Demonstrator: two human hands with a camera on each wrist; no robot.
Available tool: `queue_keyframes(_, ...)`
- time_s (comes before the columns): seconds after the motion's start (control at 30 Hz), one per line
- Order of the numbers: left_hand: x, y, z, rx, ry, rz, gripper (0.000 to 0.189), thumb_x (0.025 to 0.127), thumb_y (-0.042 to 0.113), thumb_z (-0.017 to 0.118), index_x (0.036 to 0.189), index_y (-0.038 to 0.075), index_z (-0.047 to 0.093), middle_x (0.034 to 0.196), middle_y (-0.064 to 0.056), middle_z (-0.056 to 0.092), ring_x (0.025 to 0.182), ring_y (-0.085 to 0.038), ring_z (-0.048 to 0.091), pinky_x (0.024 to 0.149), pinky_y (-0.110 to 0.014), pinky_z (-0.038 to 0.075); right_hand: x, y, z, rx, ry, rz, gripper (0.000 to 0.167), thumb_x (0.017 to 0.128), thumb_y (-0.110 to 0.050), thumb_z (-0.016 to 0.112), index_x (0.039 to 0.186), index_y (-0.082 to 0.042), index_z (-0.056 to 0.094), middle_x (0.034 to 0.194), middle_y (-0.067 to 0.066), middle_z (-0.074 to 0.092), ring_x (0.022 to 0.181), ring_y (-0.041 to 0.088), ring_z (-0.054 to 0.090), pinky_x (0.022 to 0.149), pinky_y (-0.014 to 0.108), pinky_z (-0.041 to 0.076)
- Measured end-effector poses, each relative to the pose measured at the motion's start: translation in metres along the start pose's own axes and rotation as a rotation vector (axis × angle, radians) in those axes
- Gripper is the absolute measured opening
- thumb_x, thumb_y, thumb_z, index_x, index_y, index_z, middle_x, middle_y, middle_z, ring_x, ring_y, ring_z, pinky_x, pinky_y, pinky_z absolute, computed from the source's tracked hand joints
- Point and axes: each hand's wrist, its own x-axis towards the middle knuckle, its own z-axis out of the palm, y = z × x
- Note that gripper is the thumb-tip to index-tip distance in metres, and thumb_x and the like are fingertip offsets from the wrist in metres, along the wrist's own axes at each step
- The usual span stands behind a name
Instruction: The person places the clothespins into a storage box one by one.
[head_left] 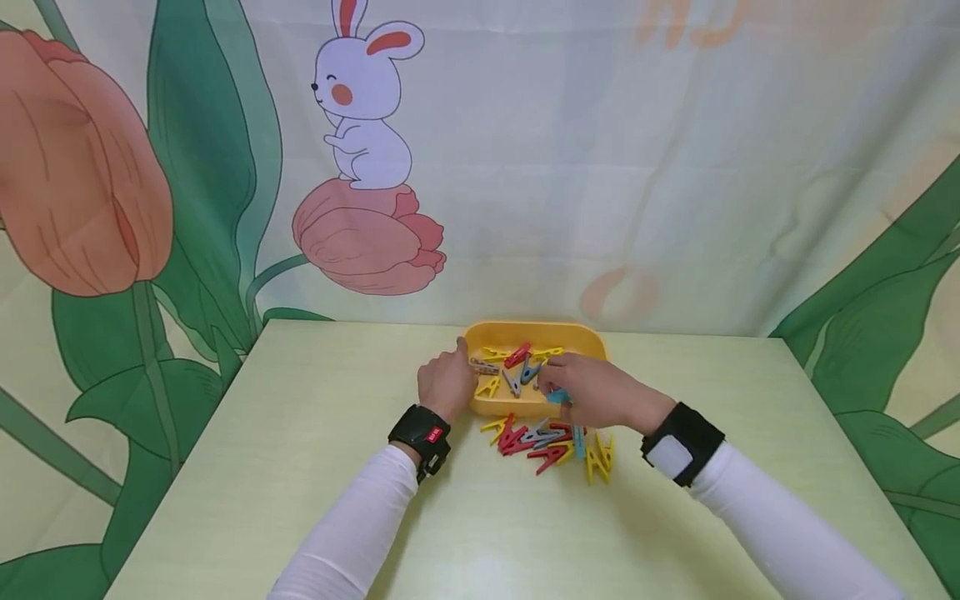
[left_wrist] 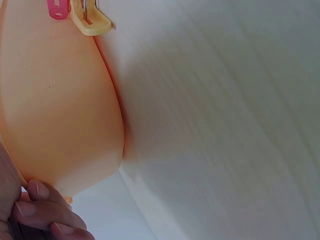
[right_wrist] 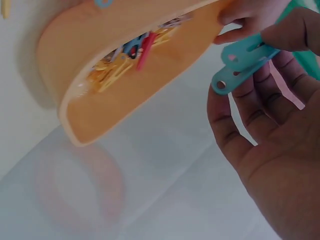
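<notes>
My left hand [head_left: 447,383] grips the left end of a yellow plastic basket [head_left: 536,408], its thumb up at the rim. In the left wrist view, curled fingers [left_wrist: 47,210] show at the basket's corner. Over the basket's right front part, my right hand [head_left: 603,389] pinches a light-blue clothespin [right_wrist: 242,62] between thumb and fingers. Inside the basket lie several clothespins, among them a red one [head_left: 517,356], a yellow one [head_left: 488,387] and a grey one [head_left: 512,382].
Several more clothespins in red, yellow, grey and blue lie in a heap on the table [head_left: 315,467], close against the basket's front wall; two yellow clothespins [head_left: 597,462] are at its right end. Behind the table hangs a printed curtain [head_left: 525,167].
</notes>
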Motion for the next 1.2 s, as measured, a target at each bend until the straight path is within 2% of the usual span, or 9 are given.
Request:
queue_keyframes(0.17,-0.001,-0.001,0.0,-0.002,0.013,0.011,0.058,0.094,0.024,0.062,0.147,0.008,0.045,0.083,-0.011,0.07,0.055,-0.02,0.054,0.052,-0.033,0.042,0.021,0.021,0.004,0.051,-0.006,0.104,0.027,0.084,-0.015,0.074,0.109,-0.017,0.065,0.105,-0.001,0.06,0.092,0.018,0.053,0.087,0.036,0.051)
queue_keyframes(0.37,-0.003,-0.001,0.0,-0.007,-0.016,-0.002,0.058,0.094,0.024,0.06,0.148,0.009,0.043,0.084,-0.011,0.07,0.056,-0.02,0.054,0.051,-0.032,0.04,0.032,0.035,0.009,0.108,0.016,0.115,0.028,0.085,-0.014,0.073,0.112,-0.011,0.065,0.103,0.002,0.06,0.092,0.02,0.053,0.088,0.037,0.049)
queue_keyframes(0.67,-0.001,0.0,-0.002,-0.019,-0.028,-0.012,0.059,0.094,0.023,0.061,0.148,0.009,0.042,0.087,-0.011,0.07,0.058,-0.02,0.054,0.051,-0.031,0.038,0.04,0.034,0.013,0.101,0.012,0.134,0.029,0.087,-0.017,0.072,0.115,-0.011,0.065,0.104,0.002,0.061,0.092,0.02,0.054,0.089,0.036,0.049)
queue_keyframes(1.0,-0.002,0.0,-0.002,-0.024,-0.016,-0.009,0.057,0.094,0.022,0.06,0.147,0.008,0.044,0.072,-0.01,0.065,0.052,-0.02,0.049,0.048,-0.031,0.035,0.044,0.031,0.018,0.104,-0.004,0.138,0.029,0.087,-0.016,0.073,0.115,-0.012,0.066,0.105,0.002,0.06,0.093,0.021,0.054,0.091,0.037,0.049)
queue_keyframes(1.2,0.0,0.0,0.0,-0.022,-0.012,-0.01,0.057,0.094,0.021,0.06,0.147,0.008,0.044,0.074,-0.01,0.066,0.053,-0.02,0.051,0.048,-0.031,0.035,0.045,0.033,0.023,0.104,-0.006,0.135,0.028,0.087,-0.017,0.072,0.114,-0.013,0.066,0.102,0.001,0.059,0.092,0.02,0.053,0.09,0.036,0.049)
